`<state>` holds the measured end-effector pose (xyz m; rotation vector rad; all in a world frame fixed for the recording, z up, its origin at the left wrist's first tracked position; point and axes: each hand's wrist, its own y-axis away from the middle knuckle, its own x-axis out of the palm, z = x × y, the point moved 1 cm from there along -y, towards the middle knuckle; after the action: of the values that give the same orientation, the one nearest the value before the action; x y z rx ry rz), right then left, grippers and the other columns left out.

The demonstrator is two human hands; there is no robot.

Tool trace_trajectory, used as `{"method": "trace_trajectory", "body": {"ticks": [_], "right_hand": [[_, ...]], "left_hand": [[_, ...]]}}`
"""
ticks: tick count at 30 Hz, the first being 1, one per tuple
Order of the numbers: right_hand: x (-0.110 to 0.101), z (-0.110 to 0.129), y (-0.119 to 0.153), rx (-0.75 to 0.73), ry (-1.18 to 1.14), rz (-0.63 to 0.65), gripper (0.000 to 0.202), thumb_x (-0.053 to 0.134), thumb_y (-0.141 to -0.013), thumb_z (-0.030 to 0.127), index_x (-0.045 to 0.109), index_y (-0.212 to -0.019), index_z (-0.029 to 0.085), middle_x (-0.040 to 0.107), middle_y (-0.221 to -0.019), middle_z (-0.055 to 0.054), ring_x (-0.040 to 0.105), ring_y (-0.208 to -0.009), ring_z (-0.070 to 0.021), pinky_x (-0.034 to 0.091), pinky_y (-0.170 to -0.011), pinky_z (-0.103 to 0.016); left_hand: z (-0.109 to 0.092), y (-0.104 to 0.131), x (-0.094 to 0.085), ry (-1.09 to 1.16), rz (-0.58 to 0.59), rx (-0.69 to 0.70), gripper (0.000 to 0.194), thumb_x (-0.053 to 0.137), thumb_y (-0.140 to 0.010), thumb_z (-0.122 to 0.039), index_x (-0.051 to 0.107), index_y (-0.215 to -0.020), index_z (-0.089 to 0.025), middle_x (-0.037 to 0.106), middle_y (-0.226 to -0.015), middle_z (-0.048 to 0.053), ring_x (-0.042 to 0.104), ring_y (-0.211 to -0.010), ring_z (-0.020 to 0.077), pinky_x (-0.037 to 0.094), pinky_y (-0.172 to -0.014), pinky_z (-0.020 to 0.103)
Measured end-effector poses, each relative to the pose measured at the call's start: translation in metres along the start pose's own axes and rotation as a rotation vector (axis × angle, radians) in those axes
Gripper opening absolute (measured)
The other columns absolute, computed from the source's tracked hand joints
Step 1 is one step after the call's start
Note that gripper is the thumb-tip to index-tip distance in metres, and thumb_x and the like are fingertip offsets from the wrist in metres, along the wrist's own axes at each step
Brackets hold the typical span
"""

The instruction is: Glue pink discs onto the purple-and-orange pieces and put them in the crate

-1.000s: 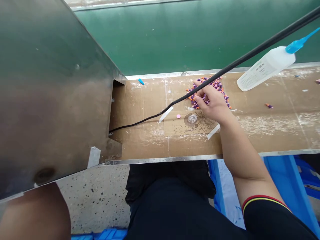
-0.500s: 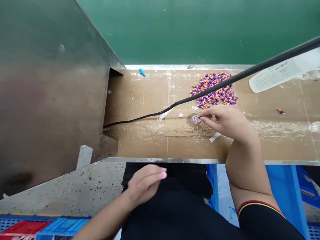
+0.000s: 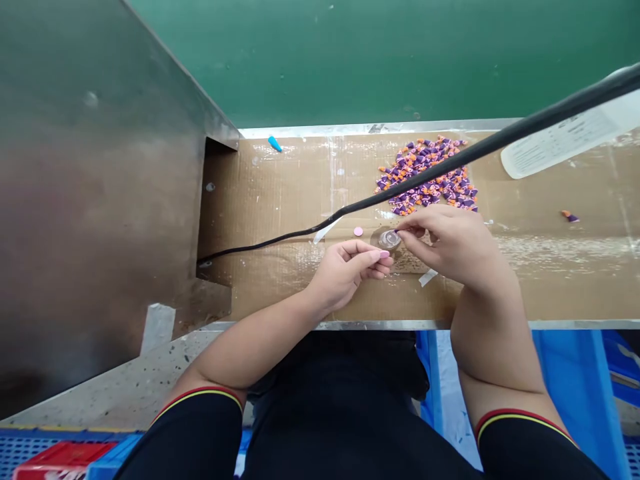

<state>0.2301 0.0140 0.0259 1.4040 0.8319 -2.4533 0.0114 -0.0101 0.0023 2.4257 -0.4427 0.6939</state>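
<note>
My left hand [image 3: 350, 270] is over the cardboard, pinching a small pink disc [image 3: 384, 255] between thumb and fingertips. Close by, my right hand [image 3: 445, 243] has thumb and forefinger closed on a small purple piece, mostly hidden by the fingertips, at the edge of a shallow clear dish [image 3: 389, 238]. Another pink disc [image 3: 358, 231] lies flat to the left of the dish. Behind my right hand spreads a pile of small purple-and-orange pieces [image 3: 430, 170].
A black cable [image 3: 350, 208] slants across above the worktop. At the left stands a metal housing [image 3: 100, 200]. A blue cap-like piece [image 3: 275, 143], a white translucent bottle [image 3: 550, 143] and a single purple-and-orange piece [image 3: 569, 216] lie on the cardboard surface [image 3: 280, 193].
My left hand has come up from below the table edge with the pink disc, to just beside the clear dish. My right hand stays at the dish, its fingers still pinched.
</note>
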Motion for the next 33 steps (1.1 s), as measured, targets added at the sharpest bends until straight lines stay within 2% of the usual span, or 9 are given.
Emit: {"method": "trace_trajectory", "body": {"ticks": [5, 10, 14, 19, 23, 25, 28, 31, 33], "right_hand": [[-0.006, 0.015, -0.006, -0.019, -0.114, -0.106, 0.009, 0.070, -0.101, 0.020, 0.073, -0.094, 0.025, 0.078, -0.082, -0.001, 0.071, -0.068, -0.0169, 0.058, -0.066, -0.030], [0.007, 0.038, -0.007, 0.058, -0.321, -0.202, 0.015, 0.072, -0.100, 0.014, 0.077, -0.101, 0.028, 0.083, -0.088, 0.003, 0.074, -0.065, -0.0140, 0.060, -0.062, -0.027], [0.027, 0.054, 0.000, 0.272, -0.580, -0.354, 0.017, 0.071, -0.105, 0.017, 0.080, -0.115, 0.029, 0.085, -0.104, -0.001, 0.083, -0.087, -0.0182, 0.070, -0.074, -0.031], [0.040, 0.066, 0.001, 0.362, -0.738, -0.397, 0.011, 0.072, -0.108, 0.025, 0.080, -0.115, 0.028, 0.085, -0.105, -0.002, 0.084, -0.087, -0.0179, 0.074, -0.073, -0.029], [0.039, 0.068, -0.001, 0.412, -0.796, -0.440, 0.008, 0.074, -0.108, 0.032, 0.079, -0.111, 0.026, 0.085, -0.104, -0.003, 0.085, -0.088, -0.0202, 0.076, -0.073, -0.031], [0.039, 0.069, -0.001, 0.425, -0.787, -0.438, 0.011, 0.075, -0.108, 0.035, 0.079, -0.110, 0.025, 0.085, -0.103, -0.004, 0.086, -0.089, -0.0214, 0.077, -0.074, -0.032], [0.041, 0.071, 0.002, 0.407, -0.752, -0.406, 0.012, 0.074, -0.108, 0.036, 0.079, -0.112, 0.026, 0.084, -0.101, -0.004, 0.085, -0.084, -0.0201, 0.076, -0.073, -0.031], [0.045, 0.072, 0.005, 0.364, -0.720, -0.349, 0.012, 0.070, -0.110, 0.031, 0.079, -0.117, 0.027, 0.084, -0.103, -0.003, 0.084, -0.081, -0.0181, 0.075, -0.073, -0.030], [0.046, 0.070, 0.005, 0.352, -0.703, -0.376, 0.012, 0.069, -0.110, 0.029, 0.078, -0.118, 0.028, 0.084, -0.106, -0.004, 0.084, -0.085, -0.0188, 0.075, -0.076, -0.032]], "left_hand": [[-0.004, -0.002, -0.009, 0.110, -0.094, -0.010, 0.036, 0.104, -0.067, -0.038, 0.077, -0.071, -0.015, 0.080, -0.080, 0.007, 0.074, -0.071, 0.0128, 0.062, -0.071, 0.023], [-0.004, -0.004, -0.013, 0.123, -0.123, 0.075, 0.038, 0.105, -0.068, -0.043, 0.077, -0.073, -0.016, 0.081, -0.082, 0.006, 0.074, -0.071, 0.0127, 0.064, -0.072, 0.024], [-0.004, -0.001, -0.013, -0.073, -0.123, 0.365, 0.032, 0.094, -0.086, -0.050, 0.084, -0.091, -0.021, 0.084, -0.096, 0.008, 0.079, -0.081, 0.0160, 0.068, -0.077, 0.028], [-0.002, 0.004, -0.017, -0.428, -0.201, 0.747, 0.009, 0.079, -0.103, -0.031, 0.084, -0.104, -0.024, 0.085, -0.103, 0.005, 0.078, -0.078, 0.0136, 0.067, -0.073, 0.026], [0.000, 0.002, -0.022, -0.854, -0.286, 1.080, 0.013, 0.077, -0.100, -0.013, 0.081, -0.109, -0.022, 0.086, -0.105, 0.004, 0.082, -0.084, 0.0145, 0.068, -0.080, 0.025], [0.000, 0.000, -0.023, -0.976, -0.339, 1.168, 0.014, 0.077, -0.098, -0.011, 0.079, -0.108, -0.021, 0.086, -0.102, 0.002, 0.082, -0.084, 0.0146, 0.068, -0.081, 0.024], [-0.002, -0.002, -0.021, -0.989, -0.360, 1.131, 0.012, 0.072, -0.099, -0.012, 0.078, -0.105, -0.021, 0.085, -0.093, 0.000, 0.080, -0.074, 0.0129, 0.065, -0.075, 0.022], [-0.006, -0.001, -0.018, -0.921, -0.387, 0.932, 0.011, 0.069, -0.102, -0.019, 0.079, -0.102, -0.022, 0.084, -0.091, 0.001, 0.078, -0.071, 0.0140, 0.063, -0.072, 0.024], [-0.008, 0.000, -0.018, -0.881, -0.410, 0.782, 0.012, 0.069, -0.103, -0.025, 0.081, -0.100, -0.023, 0.084, -0.091, 0.003, 0.077, -0.073, 0.0160, 0.062, -0.074, 0.027]]}}
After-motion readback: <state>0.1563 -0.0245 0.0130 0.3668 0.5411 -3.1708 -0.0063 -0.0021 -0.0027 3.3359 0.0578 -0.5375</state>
